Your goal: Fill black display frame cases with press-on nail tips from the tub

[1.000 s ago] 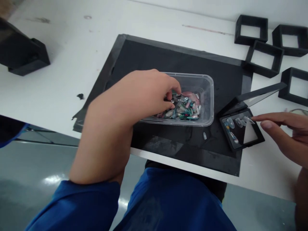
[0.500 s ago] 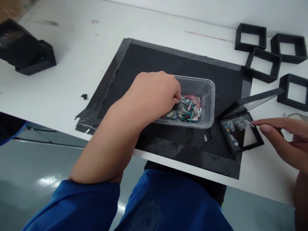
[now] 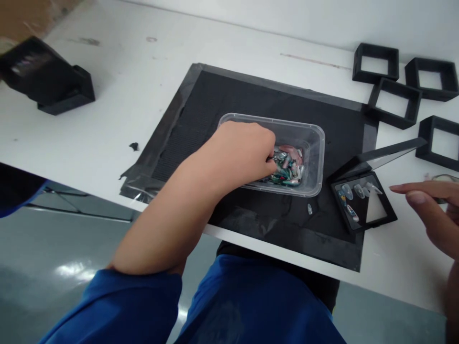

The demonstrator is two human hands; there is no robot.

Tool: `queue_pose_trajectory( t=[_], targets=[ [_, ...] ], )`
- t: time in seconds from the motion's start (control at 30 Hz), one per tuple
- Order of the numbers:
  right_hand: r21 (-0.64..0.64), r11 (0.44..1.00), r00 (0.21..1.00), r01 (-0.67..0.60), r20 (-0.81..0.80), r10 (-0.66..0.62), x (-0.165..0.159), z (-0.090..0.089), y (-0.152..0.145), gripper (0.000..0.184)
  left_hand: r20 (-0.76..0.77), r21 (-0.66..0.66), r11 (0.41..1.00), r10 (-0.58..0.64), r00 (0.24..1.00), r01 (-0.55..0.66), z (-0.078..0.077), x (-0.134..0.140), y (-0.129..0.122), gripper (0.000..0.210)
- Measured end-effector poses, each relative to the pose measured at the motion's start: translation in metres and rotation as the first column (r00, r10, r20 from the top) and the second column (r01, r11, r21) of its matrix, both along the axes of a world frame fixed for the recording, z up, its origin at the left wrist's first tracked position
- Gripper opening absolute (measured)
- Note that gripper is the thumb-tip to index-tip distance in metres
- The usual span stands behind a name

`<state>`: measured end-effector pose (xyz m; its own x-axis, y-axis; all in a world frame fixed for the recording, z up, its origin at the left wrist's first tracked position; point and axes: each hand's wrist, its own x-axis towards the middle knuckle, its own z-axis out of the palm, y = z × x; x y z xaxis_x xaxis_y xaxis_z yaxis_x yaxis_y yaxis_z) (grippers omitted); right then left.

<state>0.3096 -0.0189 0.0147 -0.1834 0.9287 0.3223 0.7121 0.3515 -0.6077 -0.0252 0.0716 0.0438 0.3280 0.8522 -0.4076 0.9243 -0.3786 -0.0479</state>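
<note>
My left hand reaches into a clear plastic tub, its fingers curled down and closed among a pile of press-on nails in green, pink and clear tones. What those fingertips hold, if anything, is hidden. Just off the right side of a small black case is my right hand, index finger stretched out and thumb apart, holding nothing. The case stands with its lid raised; several clear and patterned nails lie inside. One loose nail rests between tub and case.
Under the tub lies a black mat taped to the white table. Several black square frames sit at the back right. A black block-shaped object stands at the far left, and a black scrap lies nearer.
My right hand has let go of a clear nail, which now lies in the case, and has drawn back to the right. My left hand has sunk slightly deeper into the tub.
</note>
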Motion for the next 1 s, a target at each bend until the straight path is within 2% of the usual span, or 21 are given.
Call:
queue_pose_trajectory(
  t=[0.1, 0.3, 0.57, 0.73, 1.0],
  targets=[
    [-0.036, 0.998, 0.996, -0.055, 0.066, 0.057, 0.007, -0.003, 0.000, 0.014, 0.016, -0.017, 1.000, 0.007, 1.000, -0.007, -0.002, 0.000, 0.001, 0.029],
    [-0.028, 0.999, 0.994, -0.039, 0.100, 0.042, 0.009, -0.001, -0.001, 0.015, 0.014, -0.037, 0.999, 0.004, 1.000, -0.004, -0.005, 0.001, 0.003, 0.026],
    [-0.006, 1.000, 0.991, 0.005, 0.137, -0.004, 0.010, -0.006, -0.004, 0.017, 0.073, -0.080, 0.996, -0.026, 0.997, 0.032, 0.001, 0.002, 0.003, 0.026],
    [-0.023, 1.000, 0.991, -0.008, 0.135, 0.011, 0.009, -0.006, -0.004, 0.018, 0.144, -0.046, 0.999, -0.007, 0.990, 0.014, 0.001, -0.004, 0.005, 0.032],
    [0.020, 0.999, 0.986, -0.043, 0.160, 0.039, 0.013, -0.010, -0.005, 0.018, 0.181, 0.023, 0.999, -0.026, 0.983, 0.022, -0.003, -0.003, 0.010, 0.026]
  ],
)
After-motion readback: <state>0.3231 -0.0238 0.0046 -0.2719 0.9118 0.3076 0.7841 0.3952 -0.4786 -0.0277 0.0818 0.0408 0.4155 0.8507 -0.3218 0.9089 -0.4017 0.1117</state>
